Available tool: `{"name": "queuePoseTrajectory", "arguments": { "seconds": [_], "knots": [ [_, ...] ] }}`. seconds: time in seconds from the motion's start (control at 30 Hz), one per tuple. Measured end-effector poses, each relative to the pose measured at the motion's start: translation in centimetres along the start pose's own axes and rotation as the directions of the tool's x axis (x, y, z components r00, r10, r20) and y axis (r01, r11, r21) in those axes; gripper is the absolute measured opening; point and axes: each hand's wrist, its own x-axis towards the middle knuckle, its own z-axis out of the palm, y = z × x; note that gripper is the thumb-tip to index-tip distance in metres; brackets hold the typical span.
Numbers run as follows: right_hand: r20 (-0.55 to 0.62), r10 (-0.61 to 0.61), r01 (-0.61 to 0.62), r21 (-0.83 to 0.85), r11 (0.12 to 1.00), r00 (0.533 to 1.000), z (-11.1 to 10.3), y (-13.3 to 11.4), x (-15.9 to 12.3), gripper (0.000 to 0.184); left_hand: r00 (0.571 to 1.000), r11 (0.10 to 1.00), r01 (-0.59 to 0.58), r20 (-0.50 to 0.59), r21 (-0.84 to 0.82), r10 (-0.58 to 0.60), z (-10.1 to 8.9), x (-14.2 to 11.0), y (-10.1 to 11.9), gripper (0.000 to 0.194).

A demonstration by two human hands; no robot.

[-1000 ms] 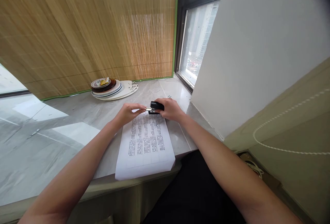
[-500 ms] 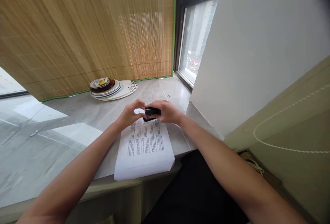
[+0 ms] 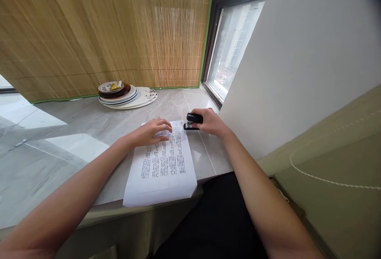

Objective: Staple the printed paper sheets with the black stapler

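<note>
A black stapler (image 3: 194,119) is in my right hand (image 3: 212,122), its jaws apart and its front end beside the top right edge of the paper. The printed sheets of paper (image 3: 162,183) lie on the grey ledge, their lower end hanging over its front edge. My left hand (image 3: 151,132) rests on the upper left part of the paper, fingers spread and slightly bent, holding nothing. Small print covers most of the top page; my left hand hides some of it.
Stacked plates (image 3: 122,97) with a small yellow item on top stand at the back of the marble-patterned ledge (image 3: 113,189). Behind them hangs a bamboo blind (image 3: 101,32). A window (image 3: 235,48) and a white wall (image 3: 285,72) bound the right side.
My right hand has drawn the stapler away to the right, off the paper's top. My left hand has let go near the stapler and lowered its fingers onto the sheets.
</note>
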Motion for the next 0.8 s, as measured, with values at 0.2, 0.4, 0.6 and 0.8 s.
{"name": "queuePoseTrajectory", "arguments": {
  "seconds": [0.2, 0.4, 0.6, 0.8],
  "knots": [
    [0.112, 0.117, -0.120, 0.015, 0.993, 0.987, -1.3, 1.9, -0.8, 0.021, 0.994, 0.998, 0.023, 0.106, 0.058, -0.029, 1.1, 0.0, -0.1, 0.045],
    [0.238, 0.039, -0.038, -0.013, 0.999, 0.971, -1.5, 1.8, -1.0, 0.013, 0.990, 0.993, -0.020, 0.143, 0.115, 0.004, 2.1, 0.1, 0.5, 0.047],
    [0.358, -0.064, 0.073, -0.010, 0.997, 0.932, -1.4, 0.3, -0.5, 0.012, 0.973, 0.993, 0.014, 0.225, 0.121, -0.041, 2.0, 0.1, 1.7, 0.055],
    [0.327, -0.136, 0.094, 0.141, 0.986, 0.935, -1.2, -0.4, -0.5, 0.024, 0.949, 0.994, -0.002, 0.315, 0.105, -0.031, 2.0, 0.4, 3.0, 0.068]
  ]
}}
